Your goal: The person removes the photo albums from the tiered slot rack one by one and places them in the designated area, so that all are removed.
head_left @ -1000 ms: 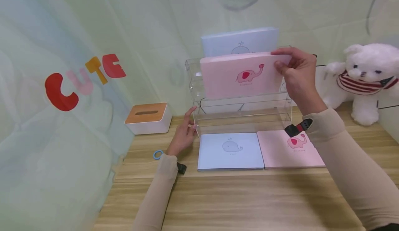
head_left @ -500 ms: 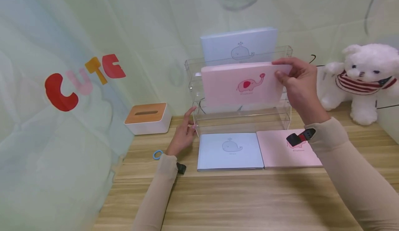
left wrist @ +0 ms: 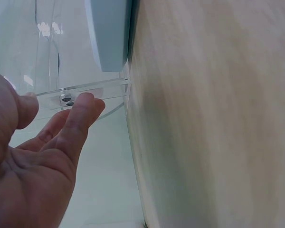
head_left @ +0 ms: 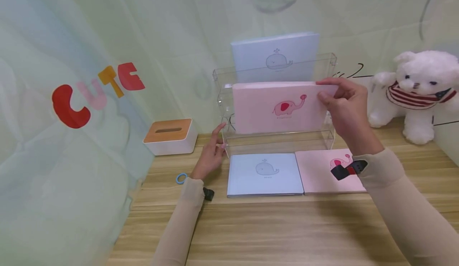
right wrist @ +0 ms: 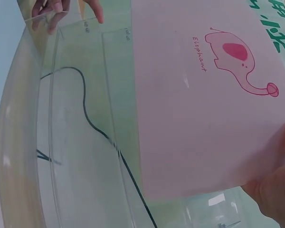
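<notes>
My right hand [head_left: 348,106] pinches the top right corner of a pink elephant notebook [head_left: 259,108], thumb in front. The notebook stands upright before the middle of a clear acrylic tiered rack [head_left: 279,140]; whether its lower edge rests on a tier, I cannot tell. On the rack's top tier a light blue whale notebook [head_left: 251,58] stands upright. At the rack's lower left side, my left hand [head_left: 211,154] touches the side panel with extended fingers [left wrist: 78,118]. Flat before the rack lie a blue whale notebook [head_left: 244,178] and a pink elephant notebook [head_left: 319,178], side by side.
A white tissue box [head_left: 175,142] with a wooden lid stands left of the rack. Near my left wrist lies a blue ring [head_left: 181,178]. A white teddy bear [head_left: 419,118] sits at the right. Behind everything hangs a pale printed curtain [head_left: 172,38].
My right hand has lowered the pink notebook in front of the rack, uncovering more of the blue whale notebook behind. My left hand has stayed at the rack's side.
</notes>
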The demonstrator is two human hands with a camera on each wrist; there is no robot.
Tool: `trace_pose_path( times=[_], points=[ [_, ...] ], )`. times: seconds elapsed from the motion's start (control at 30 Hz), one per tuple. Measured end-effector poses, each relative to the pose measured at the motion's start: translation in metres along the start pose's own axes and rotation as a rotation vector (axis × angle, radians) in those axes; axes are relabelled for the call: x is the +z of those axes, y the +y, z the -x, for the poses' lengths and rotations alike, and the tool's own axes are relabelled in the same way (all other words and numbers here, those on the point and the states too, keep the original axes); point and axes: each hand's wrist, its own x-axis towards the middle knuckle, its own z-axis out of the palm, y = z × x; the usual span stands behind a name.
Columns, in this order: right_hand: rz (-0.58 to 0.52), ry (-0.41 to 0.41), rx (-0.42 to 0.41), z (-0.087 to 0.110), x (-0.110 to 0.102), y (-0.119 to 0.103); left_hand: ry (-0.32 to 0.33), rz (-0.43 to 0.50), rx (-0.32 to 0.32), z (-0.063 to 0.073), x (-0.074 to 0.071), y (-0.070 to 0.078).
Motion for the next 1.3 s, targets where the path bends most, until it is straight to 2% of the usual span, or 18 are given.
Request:
trace_pose_path(
  times=[0.27,0.73,0.93,1.3],
  points=[
    [-0.227,-0.081,0.053,0.013,0.002,0.006,0.0,0.006,0.004,0.001,0.0,-0.001],
    [-0.336,-0.139,0.055,0.036,-0.001,0.024,-0.007,0.031,0.009,0.0,0.0,0.0],
    [-0.402,-0.107,0.093,0.044,0.0,0.027,-0.012,0.035,0.004,0.0,-0.001,0.0],
    [-0.385,-0.13,0.159,0.052,0.002,0.03,-0.025,0.047,-0.016,0.0,-0.002,-0.001]
  ],
)
